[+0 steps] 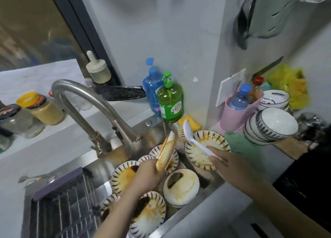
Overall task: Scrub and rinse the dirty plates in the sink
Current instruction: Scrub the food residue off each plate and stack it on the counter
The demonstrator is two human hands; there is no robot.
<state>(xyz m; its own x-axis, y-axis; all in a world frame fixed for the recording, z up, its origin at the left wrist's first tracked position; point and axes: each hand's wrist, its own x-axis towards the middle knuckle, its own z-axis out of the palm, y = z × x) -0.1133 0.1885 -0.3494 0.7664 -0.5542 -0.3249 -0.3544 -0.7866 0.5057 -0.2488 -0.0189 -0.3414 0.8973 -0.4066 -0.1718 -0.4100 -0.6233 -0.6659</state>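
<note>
My left hand (149, 175) grips a sauce-smeared plate (166, 152) by its lower edge and holds it nearly on edge over the sink (206, 190). My right hand (221, 163) holds the white handle of a dish brush (187, 132); its bristle head is raised just right of the held plate's top, apart from it. Several dirty plates and bowls with dark striped rims lie in the sink, among them a plate (125, 175) under my left wrist, a white bowl (180, 186) and a large plate (207, 149) leaning at the sink's right end.
A curved steel faucet (86, 108) arches over the sink's left. A dark drying rack (62, 205) lies in the left basin. Green (170, 103) and blue (152, 91) soap bottles and a yellow sponge (192, 124) stand behind. Clean bowls (270, 125) are stacked on the right.
</note>
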